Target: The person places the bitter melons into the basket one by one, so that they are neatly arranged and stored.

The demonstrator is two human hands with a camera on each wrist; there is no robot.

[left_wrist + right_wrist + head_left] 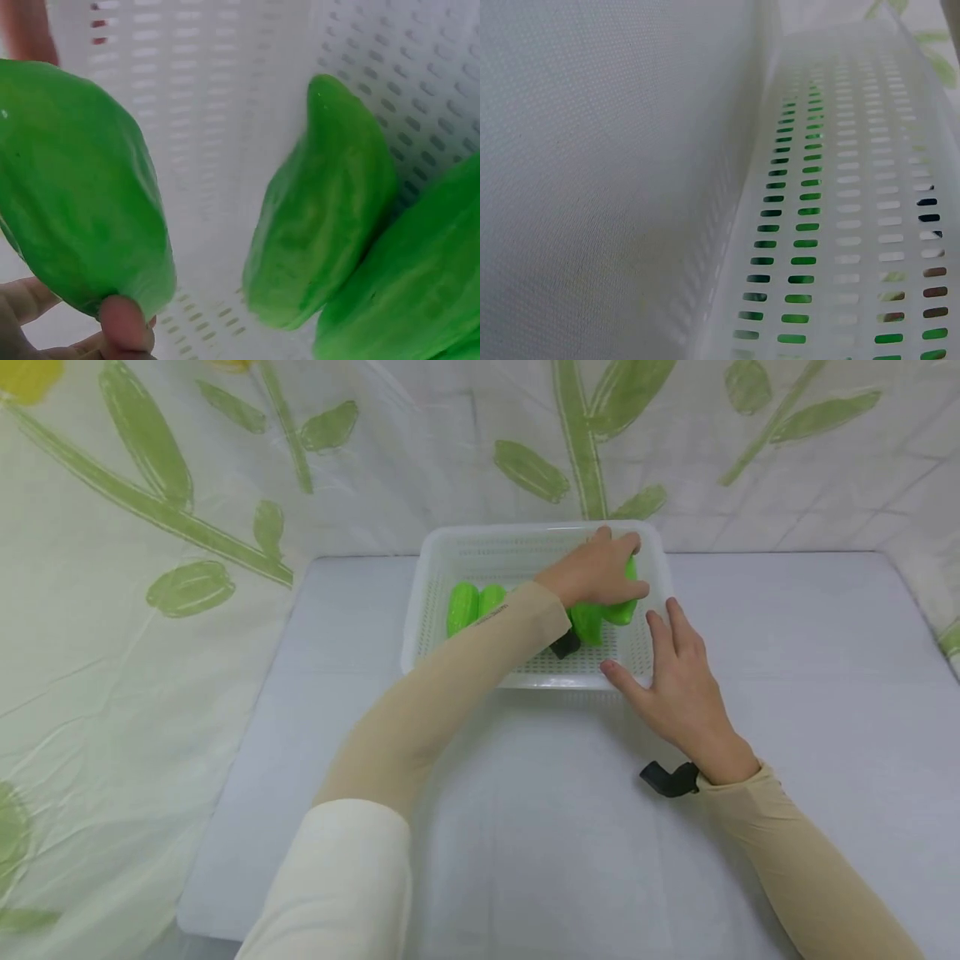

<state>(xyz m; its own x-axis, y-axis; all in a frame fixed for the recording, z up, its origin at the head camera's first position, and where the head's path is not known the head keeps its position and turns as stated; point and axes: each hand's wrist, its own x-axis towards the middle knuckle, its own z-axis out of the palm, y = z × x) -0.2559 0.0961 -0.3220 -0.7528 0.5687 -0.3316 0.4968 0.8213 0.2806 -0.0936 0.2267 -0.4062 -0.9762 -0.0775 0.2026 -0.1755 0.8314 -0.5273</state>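
Left hand [596, 572] reaches into the white basket [431, 602] on the bench [787, 652], grip curled round a green gourd [624, 606] — right hand [678, 681], fingers relaxed, rests against the basket's near corner. Four green gourds in there — two lie at the far left [472, 604].

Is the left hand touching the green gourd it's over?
Touching. The left wrist view shows the left hand's fingertips pinching the green gourd.
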